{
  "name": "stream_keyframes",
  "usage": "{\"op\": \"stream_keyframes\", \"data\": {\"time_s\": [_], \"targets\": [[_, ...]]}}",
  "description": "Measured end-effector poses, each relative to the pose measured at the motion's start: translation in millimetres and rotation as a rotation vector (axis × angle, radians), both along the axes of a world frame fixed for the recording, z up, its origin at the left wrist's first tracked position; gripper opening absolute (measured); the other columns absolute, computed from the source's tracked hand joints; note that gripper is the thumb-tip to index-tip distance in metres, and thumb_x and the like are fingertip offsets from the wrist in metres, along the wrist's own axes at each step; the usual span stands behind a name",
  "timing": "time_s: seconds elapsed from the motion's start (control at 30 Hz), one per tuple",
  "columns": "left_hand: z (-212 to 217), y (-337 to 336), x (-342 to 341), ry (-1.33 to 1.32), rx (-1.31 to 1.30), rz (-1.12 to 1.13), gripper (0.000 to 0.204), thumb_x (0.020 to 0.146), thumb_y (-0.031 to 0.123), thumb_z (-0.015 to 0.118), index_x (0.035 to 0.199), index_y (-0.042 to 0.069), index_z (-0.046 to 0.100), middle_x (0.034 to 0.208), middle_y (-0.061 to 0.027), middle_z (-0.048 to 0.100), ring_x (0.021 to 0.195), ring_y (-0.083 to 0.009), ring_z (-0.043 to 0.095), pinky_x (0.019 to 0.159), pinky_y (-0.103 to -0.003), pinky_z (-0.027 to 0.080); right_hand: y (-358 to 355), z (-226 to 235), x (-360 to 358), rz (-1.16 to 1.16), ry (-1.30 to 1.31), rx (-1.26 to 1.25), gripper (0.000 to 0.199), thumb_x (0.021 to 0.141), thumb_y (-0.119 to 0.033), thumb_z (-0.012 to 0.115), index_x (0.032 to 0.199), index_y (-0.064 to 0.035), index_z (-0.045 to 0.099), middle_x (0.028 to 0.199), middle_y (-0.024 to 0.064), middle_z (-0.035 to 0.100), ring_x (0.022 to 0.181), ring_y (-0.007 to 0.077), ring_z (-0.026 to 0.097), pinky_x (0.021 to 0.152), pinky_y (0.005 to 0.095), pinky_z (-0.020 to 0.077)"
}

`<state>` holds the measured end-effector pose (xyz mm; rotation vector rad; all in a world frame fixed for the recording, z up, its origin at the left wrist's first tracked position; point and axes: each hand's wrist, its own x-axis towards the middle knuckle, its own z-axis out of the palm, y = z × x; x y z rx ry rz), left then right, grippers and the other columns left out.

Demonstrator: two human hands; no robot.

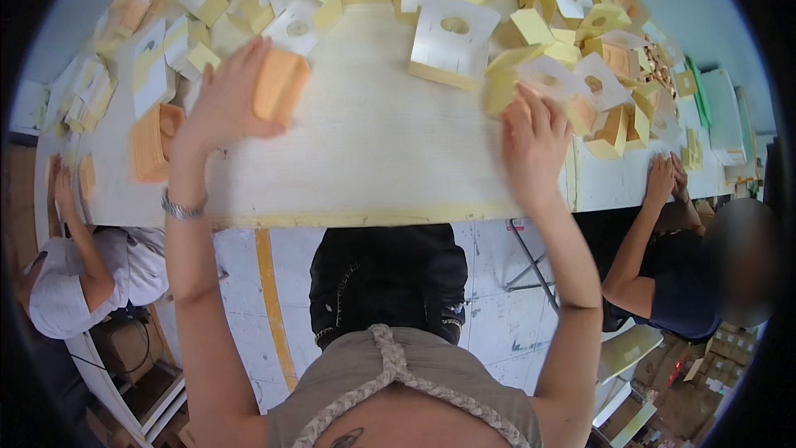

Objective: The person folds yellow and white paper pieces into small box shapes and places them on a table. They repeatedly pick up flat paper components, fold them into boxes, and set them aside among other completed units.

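Support the orange tray (pixel 283 87) lightly over the worktop (pixel 373 149), left hand (pixel 225 99) fingers spread around it, and steady the yellow box (pixel 499 90) with the right hand (pixel 535 137), whose blurred fingers' pinch I cannot confirm.

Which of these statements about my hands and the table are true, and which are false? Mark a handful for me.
1. The left hand holds an orange tray. True.
2. The right hand rests in the lap. False: the right hand is over the table, at a blurred pale yellow box; whether it grips is unclear.
3. A second orange tray is on the table, left of the left wrist. True.
4. A silvery band circles the right wrist. False: the silvery band is on the left wrist.
5. A white-and-yellow box with an oval hole sits farther back, between the hands. True.
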<state>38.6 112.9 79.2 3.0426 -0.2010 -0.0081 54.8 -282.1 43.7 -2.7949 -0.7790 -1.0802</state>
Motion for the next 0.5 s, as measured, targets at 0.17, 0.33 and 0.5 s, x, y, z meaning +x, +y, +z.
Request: {"op": "stream_keyframes", "data": {"time_s": [0.17, 0.33, 0.5], "targets": [[-16, -82, -25, -0.166, 0.084, -0.007, 0.110, 0.064, 0.063, 0.073, 0.146, 0.005, 0.029, 0.147, -0.0190, 0.035, 0.139, -0.0419, 0.026, 0.111, -0.060, 0.018, 98, -16, -10, 0.114, 0.198, 0.378, 0.021, 0.070, -0.019, 0.073, 0.084, -0.0066, 0.064, 0.095, 0.0078, 0.060, 0.087, 0.0273, 0.056, 0.076, 0.0398, 0.0437], [-14, -78, -24, -0.143, 0.049, 0.130, 0.106, 0.068, 0.063, 0.070, 0.144, 0.001, 0.030, 0.144, -0.0225, 0.038, 0.139, -0.0441, 0.023, 0.111, -0.061, 0.017, 67, -14, 4, -0.145, 0.215, 0.125, 0.018, 0.074, -0.023, 0.069, 0.083, -0.0079, 0.065, 0.091, 0.0053, 0.060, 0.082, 0.0250, 0.055, 0.073, 0.0401, 0.0425], [-17, -77, -26, -0.159, -0.049, 0.120, 0.105, 0.068, 0.055, 0.076, 0.147, 0.006, 0.027, 0.148, -0.0242, 0.028, 0.139, -0.0487, 0.018, 0.109, -0.062, 0.022, 27, -12, 32, -0.265, -0.180, 0.164, 0.015, 0.076, -0.012, 0.065, 0.090, -0.0059, 0.065, 0.090, 0.0092, 0.062, 0.083, 0.0270, 0.057, 0.073, 0.0417, 0.0441]]}}
